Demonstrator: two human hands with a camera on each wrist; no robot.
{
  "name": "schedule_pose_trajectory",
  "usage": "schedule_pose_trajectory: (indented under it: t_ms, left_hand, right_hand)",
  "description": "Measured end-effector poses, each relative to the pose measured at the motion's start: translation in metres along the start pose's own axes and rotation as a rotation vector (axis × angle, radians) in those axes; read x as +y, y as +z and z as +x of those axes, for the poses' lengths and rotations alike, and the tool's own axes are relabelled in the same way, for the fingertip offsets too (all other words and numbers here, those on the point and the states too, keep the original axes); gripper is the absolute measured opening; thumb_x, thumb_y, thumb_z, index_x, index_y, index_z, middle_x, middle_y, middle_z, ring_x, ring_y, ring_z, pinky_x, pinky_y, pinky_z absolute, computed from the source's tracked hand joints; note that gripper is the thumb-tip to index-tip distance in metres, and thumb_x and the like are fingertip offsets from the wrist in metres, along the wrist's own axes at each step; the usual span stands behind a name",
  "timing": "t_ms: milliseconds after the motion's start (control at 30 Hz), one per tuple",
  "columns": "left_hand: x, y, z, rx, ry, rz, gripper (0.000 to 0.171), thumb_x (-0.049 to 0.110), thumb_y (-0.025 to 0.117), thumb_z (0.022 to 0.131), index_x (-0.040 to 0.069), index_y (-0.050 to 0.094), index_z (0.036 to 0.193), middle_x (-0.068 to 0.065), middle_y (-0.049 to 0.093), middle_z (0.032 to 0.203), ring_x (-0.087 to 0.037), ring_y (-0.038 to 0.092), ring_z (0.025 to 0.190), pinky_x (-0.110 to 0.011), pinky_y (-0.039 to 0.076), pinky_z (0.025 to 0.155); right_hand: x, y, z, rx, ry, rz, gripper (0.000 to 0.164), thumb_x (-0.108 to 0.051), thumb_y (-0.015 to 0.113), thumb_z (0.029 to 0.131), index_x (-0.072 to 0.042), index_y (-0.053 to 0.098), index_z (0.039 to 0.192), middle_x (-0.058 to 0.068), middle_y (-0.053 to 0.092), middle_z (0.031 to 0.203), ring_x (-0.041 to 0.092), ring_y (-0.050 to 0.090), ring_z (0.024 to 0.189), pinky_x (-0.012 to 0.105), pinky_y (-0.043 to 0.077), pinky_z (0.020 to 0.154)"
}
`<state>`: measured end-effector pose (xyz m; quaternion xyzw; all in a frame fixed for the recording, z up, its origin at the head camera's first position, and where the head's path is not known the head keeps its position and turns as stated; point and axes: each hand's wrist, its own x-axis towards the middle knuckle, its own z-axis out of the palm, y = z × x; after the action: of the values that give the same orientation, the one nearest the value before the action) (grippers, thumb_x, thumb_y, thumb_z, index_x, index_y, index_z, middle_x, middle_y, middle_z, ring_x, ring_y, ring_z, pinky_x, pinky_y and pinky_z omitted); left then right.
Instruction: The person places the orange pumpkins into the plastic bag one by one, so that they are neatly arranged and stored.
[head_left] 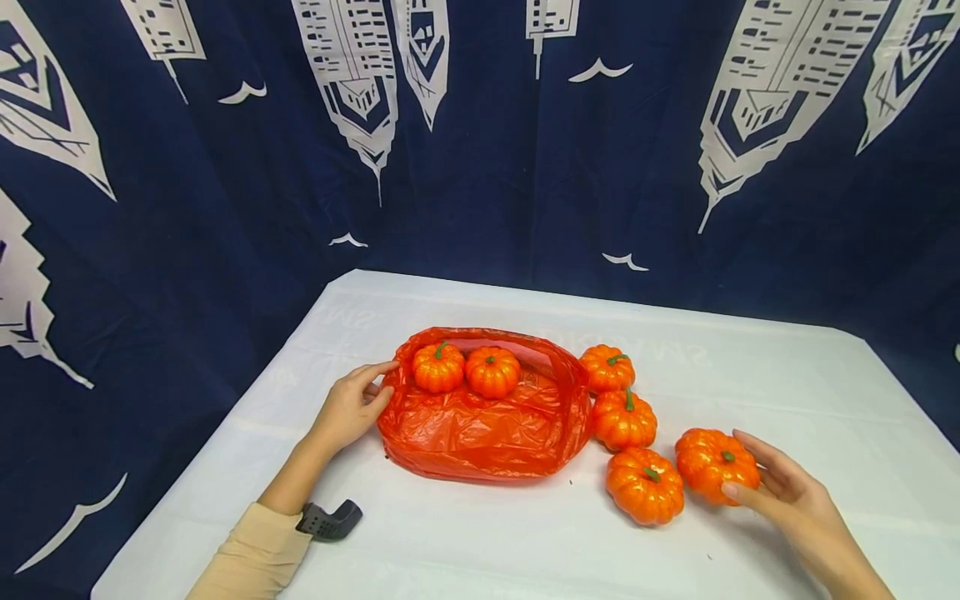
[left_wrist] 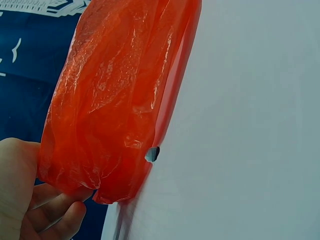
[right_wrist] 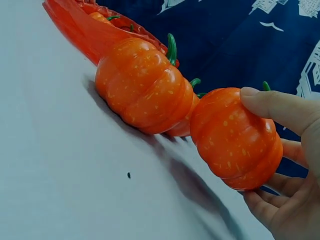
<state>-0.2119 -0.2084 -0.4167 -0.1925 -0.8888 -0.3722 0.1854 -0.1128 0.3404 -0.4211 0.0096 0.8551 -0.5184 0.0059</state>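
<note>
- Head view: the red bag (head_left: 480, 437) was pinched near its nine o'clock rim by the left hand (head_left: 351, 412); toward four o'clock, the held pumpkin (head_left: 708, 462) was clasped by the right hand (head_left: 795, 492). A high path over the loose pumpkins (head_left: 643, 492) was judged safest. Room was offered by the table (head_left: 450, 542) at six o'clock.
- Left wrist view: the bag's thin film was best steadied without tugging.
- Right wrist view: at ten o'clock, a close neighbouring pumpkin (right_wrist: 142, 85) was to be avoided.

Right fingers (right_wrist: 280, 107) gripping speckled orange pumpkin (right_wrist: 232, 142). Second pumpkin (right_wrist: 142, 90), green-stemmed, nearby on pale surface (right_wrist: 60, 150). Red plastic bag (right_wrist: 85, 32) beyond.
</note>
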Motion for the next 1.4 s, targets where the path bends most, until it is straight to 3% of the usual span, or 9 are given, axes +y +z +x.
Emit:
schedule_pose_trajectory:
  t_ms: [133,467,1033,1200,1400]
  left_hand:
    - [0.0,0.0,0.0,0.002,0.001,-0.002,0.039,0.003,0.067,0.088,0.002,0.063,0.127,-0.018,0.064,0.12,-0.022,0.066,0.078,-0.037,0.057,0.071]
    - [0.0,0.0,0.0,-0.002,-0.008,0.0,0.039,0.003,0.067,0.089,0.002,0.062,0.127,-0.017,0.064,0.12,-0.022,0.066,0.079,-0.037,0.057,0.072]
    - [-0.001,0.002,0.002,-0.002,0.001,-0.003,0.039,0.003,0.067,0.088,0.003,0.063,0.127,-0.017,0.064,0.121,-0.022,0.066,0.079,-0.036,0.057,0.071]
    - [0.0,0.001,0.002,-0.006,-0.003,-0.003,0.039,0.004,0.067,0.089,0.003,0.062,0.128,-0.017,0.064,0.121,-0.023,0.067,0.079,-0.036,0.057,0.072]
    - [0.0,0.0,0.001,-0.009,-0.013,0.002,0.039,0.004,0.067,0.089,0.003,0.062,0.128,-0.017,0.063,0.122,-0.023,0.066,0.08,-0.036,0.057,0.072]
  right_hand:
    - [-0.008,-0.001,0.004,0.008,-0.057,0.004,0.065,-0.016,0.065,0.095,-0.013,0.034,0.152,-0.03,0.041,0.13,-0.021,0.044,0.105,0.006,0.044,0.08]
    - [-0.035,0.007,0.019,-0.007,-0.166,0.032,0.063,-0.012,0.066,0.094,-0.013,0.039,0.15,-0.025,0.044,0.134,-0.017,0.047,0.109,0.009,0.046,0.082]
    - [-0.075,0.038,0.043,-0.095,-0.265,0.145,0.059,-0.006,0.066,0.092,-0.01,0.043,0.147,-0.018,0.049,0.131,-0.007,0.052,0.113,0.014,0.048,0.085]
    - [-0.084,0.049,0.048,-0.107,-0.271,0.157,0.059,-0.007,0.066,0.092,-0.007,0.043,0.146,-0.01,0.049,0.135,-0.005,0.053,0.113,0.015,0.048,0.086]
    - [-0.097,0.061,0.053,-0.138,-0.257,0.162,0.061,-0.012,0.066,0.093,-0.005,0.039,0.147,0.012,0.044,0.143,-0.004,0.054,0.112,0.019,0.05,0.085]
